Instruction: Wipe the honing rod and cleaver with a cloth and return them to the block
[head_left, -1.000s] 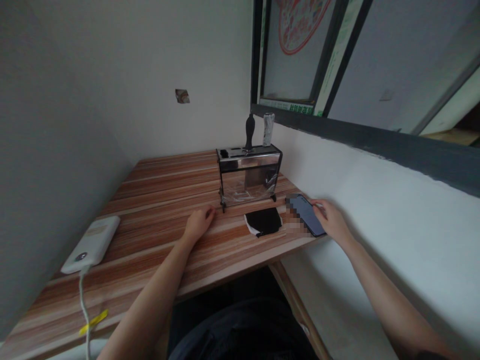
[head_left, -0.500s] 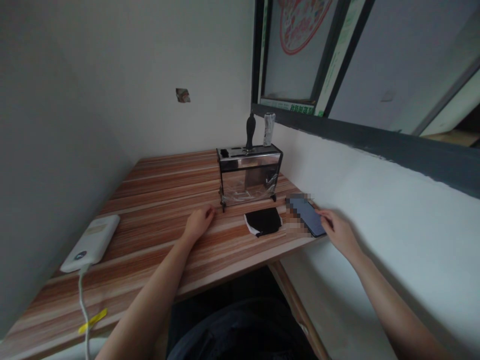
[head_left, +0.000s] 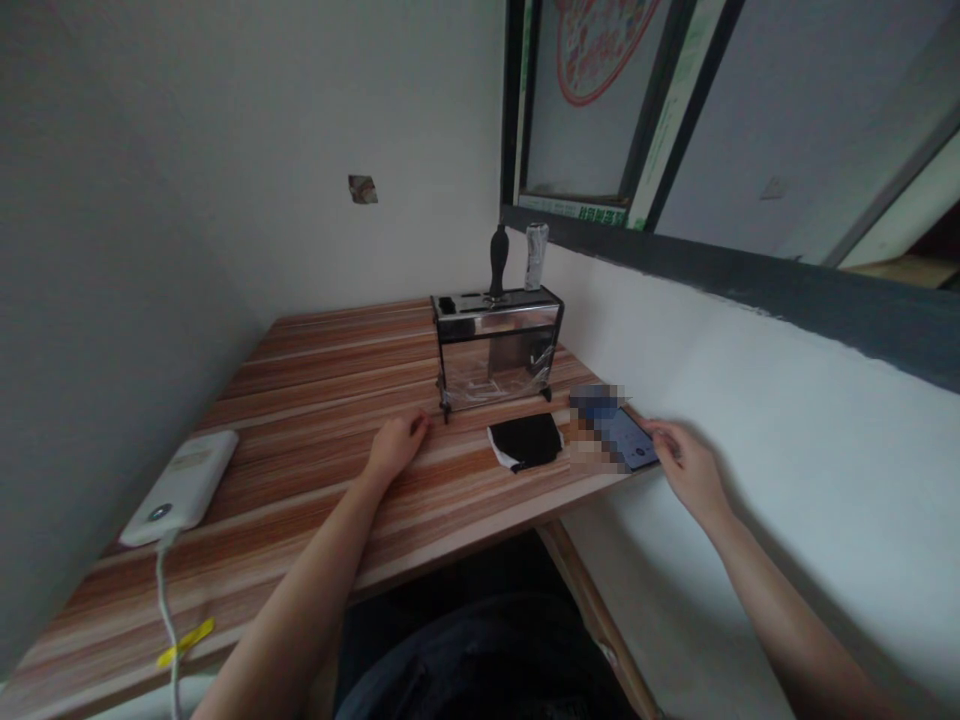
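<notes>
A phone [head_left: 634,440] lies on the tabletop near the right wall, its screen lit and its left part pixelated. At its right edge is my right hand [head_left: 686,470], with bent fingers closed on that edge. My left hand [head_left: 395,445] rests on the wood, fingers curled in and nothing visible in them. Between the hands lies a black folded piece [head_left: 526,441] with a white edge. Behind it stands a knife block [head_left: 499,325] with clear sides and a shiny top band; a black handle [head_left: 499,262] and a wrapped handle [head_left: 535,257] stick up from it.
The striped wooden table [head_left: 322,400] meets walls behind and at right. A white power bank [head_left: 180,487] with a white cable [head_left: 166,600] lies at the left; yellow tape [head_left: 187,642] crosses the cable. A dark window frame [head_left: 720,270] runs along the right wall.
My right hand has shifted slightly to the right along the phone's edge. The phone's screen, plain before, now shows a picture and icons. My left hand has stayed in place.
</notes>
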